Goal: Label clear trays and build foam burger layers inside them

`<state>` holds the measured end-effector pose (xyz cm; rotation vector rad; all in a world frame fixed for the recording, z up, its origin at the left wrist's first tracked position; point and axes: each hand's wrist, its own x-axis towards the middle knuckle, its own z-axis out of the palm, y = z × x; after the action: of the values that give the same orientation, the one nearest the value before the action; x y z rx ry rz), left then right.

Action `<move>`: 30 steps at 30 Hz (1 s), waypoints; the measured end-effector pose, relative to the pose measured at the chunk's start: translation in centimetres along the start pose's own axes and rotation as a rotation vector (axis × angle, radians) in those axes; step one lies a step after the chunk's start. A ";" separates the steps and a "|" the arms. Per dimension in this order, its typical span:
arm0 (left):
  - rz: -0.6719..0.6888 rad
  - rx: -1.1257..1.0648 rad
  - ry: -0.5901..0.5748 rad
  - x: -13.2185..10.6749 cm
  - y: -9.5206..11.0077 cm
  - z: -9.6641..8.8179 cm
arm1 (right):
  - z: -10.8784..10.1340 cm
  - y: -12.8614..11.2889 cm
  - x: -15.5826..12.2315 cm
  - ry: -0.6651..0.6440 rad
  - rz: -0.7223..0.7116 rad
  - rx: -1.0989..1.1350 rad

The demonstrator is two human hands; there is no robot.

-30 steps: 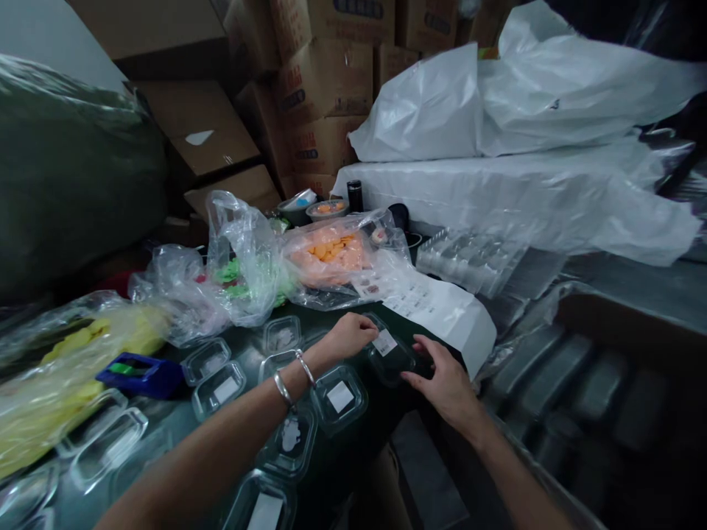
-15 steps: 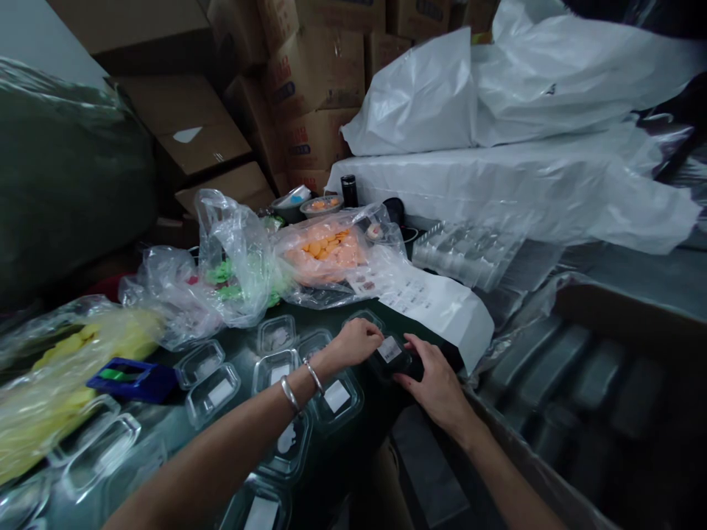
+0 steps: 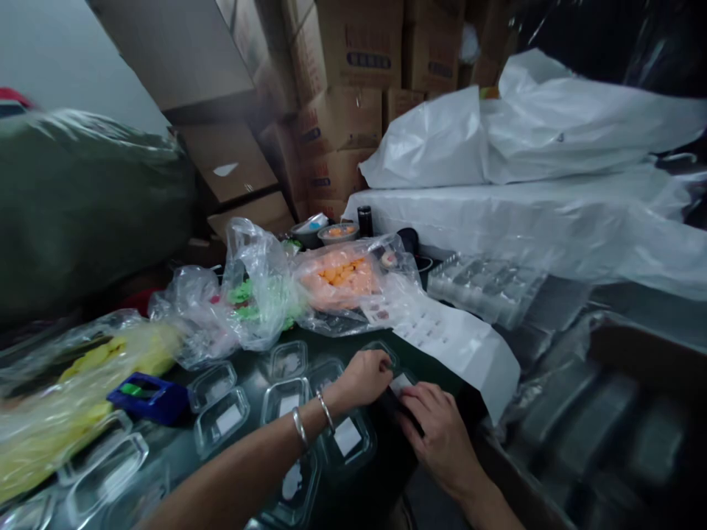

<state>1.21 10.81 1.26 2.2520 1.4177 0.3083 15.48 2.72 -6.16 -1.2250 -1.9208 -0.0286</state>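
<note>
My right hand [image 3: 439, 428] curls over the right side of a small clear plastic box [image 3: 389, 403], its fingers lying on top near a white label [image 3: 401, 383]. At the box's left side, my left hand [image 3: 367, 377] has its fingers curled and pressed together. What those fingertips pinch, if anything, is hidden. Two silver bangles circle the left wrist. Below the left forearm, another clear box [image 3: 361, 444] carries a white label. Several more clear boxes lie to the left, among them a labelled one [image 3: 222, 421] and one with pale contents [image 3: 288, 361].
Behind the hands lie a bag of orange pieces [image 3: 339, 278], a bag of green pieces [image 3: 259, 294] and a printed white sheet [image 3: 464, 331]. A blue tape dispenser [image 3: 148, 397] and a bag of yellow pieces [image 3: 99, 361] are leftward. An open carton [image 3: 657, 353] stands right.
The view has tilted up, so the scene sits lower. My right hand has moved from gripping the box's right edge to laying its fingers over its top. My left hand stays beside the box.
</note>
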 end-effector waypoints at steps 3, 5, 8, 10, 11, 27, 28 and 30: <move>0.167 0.077 0.148 1.2 -0.9 0.0 | 0.6 0.5 0.1 0.059 -0.024 0.006; 0.234 0.118 0.155 3.2 -1.7 -1.2 | 1.0 0.8 0.2 0.097 -0.043 -0.013; 0.152 0.182 0.234 7.6 -2.5 -4.5 | 1.2 1.2 0.6 0.110 -0.102 -0.058; 0.113 0.198 0.302 10.0 -2.6 -6.1 | 1.0 1.3 1.0 0.131 -0.138 -0.081; 0.122 0.193 0.308 10.8 -2.5 -6.3 | 0.8 1.3 1.3 0.148 -0.152 -0.088; 0.129 0.427 0.229 15.6 -7.2 -3.3 | 1.8 7.9 12.8 -0.270 0.663 0.472; 0.118 0.422 0.238 15.7 -7.1 -3.1 | 2.5 8.3 13.7 -0.303 0.758 0.521; 0.111 0.411 0.238 16.0 -6.6 -2.5 | 3.8 9.0 15.1 -0.337 0.865 0.569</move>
<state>1.97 28.16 -0.63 2.7071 1.5965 0.3582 17.27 20.19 -2.32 -1.5931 -1.3436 1.1482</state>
